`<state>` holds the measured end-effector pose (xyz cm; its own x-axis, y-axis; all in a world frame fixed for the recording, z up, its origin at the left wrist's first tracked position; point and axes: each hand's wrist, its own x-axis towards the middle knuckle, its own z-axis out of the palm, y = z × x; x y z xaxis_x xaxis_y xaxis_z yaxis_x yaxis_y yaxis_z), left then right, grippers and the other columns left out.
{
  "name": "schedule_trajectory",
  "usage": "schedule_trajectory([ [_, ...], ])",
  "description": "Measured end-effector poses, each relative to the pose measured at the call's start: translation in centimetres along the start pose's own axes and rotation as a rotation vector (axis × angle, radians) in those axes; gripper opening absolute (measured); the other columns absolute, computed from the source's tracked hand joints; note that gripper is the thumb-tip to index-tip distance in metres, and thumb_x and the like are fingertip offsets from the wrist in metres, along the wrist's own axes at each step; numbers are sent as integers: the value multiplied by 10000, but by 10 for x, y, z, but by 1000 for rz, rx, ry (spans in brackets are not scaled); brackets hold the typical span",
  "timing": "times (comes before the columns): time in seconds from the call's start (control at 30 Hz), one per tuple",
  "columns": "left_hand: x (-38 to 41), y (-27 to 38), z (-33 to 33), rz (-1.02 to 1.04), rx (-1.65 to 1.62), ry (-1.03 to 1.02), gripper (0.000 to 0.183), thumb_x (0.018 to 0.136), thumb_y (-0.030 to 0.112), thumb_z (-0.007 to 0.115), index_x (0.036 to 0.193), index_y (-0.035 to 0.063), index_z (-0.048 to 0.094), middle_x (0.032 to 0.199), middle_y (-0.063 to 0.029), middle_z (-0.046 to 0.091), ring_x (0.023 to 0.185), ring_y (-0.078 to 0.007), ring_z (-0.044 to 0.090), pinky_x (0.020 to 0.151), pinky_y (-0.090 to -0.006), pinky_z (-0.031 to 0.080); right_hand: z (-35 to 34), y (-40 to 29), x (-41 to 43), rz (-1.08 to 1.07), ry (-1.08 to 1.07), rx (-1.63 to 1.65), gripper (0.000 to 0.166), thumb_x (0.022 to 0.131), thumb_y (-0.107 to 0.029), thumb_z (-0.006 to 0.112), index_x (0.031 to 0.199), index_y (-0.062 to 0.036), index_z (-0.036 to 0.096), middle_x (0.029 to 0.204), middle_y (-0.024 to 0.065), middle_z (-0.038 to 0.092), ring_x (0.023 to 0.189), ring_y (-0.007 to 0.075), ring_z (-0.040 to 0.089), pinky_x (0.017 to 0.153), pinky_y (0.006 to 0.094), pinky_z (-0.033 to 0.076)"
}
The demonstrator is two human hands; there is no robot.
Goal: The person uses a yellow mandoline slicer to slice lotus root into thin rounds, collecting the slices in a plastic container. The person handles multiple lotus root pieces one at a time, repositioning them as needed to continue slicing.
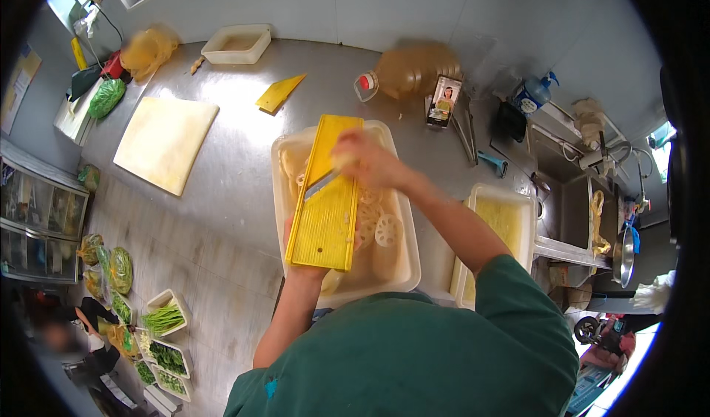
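Observation:
A yellow mandoline slicer with a slanted metal blade lies tilted over a white plastic tub. From below, my left hand grips the slicer near its lower end; the board hides most of that hand. My right hand, blurred, is closed around a pale piece of lotus root at the slicer's face, just above the blade. Round lotus root slices with holes float in the tub's cloudy liquid. Larger pale pieces show at the tub's left side.
A white cutting board lies left, a yellow plastic piece beyond the tub. Behind stand a large jug and a phone. Right are a blue peeler, another tub and a sink. A person sits lower left near vegetable crates.

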<state>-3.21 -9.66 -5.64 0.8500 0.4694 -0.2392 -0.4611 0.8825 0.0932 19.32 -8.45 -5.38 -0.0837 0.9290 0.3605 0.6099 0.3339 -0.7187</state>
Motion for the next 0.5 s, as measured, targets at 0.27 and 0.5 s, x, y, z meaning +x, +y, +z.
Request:
schedule_trajectory([
  [0.27, -6, -5, 2, 36, -35, -26, 695, 905, 487, 399, 1371, -28, 421, 1202, -274, 574, 951, -452, 630, 704, -560, 550, 0, 8, 3, 59, -17, 44, 292, 832, -159, 689, 1107, -81, 629, 1239, 149, 494, 1196, 305, 476, 1020, 383, 400],
  [0.5, -8, -3, 5, 128, 2, 80, 669, 912, 490, 390, 1372, 6, 429, 1225, -256, 566, 983, -446, 625, 675, -562, 567, 11, -41, -9, -254, -278, 201, 343, 839, -152, 674, 1169, -81, 611, 1250, 148, 489, 1238, 297, 457, 1057, 375, 377],
])
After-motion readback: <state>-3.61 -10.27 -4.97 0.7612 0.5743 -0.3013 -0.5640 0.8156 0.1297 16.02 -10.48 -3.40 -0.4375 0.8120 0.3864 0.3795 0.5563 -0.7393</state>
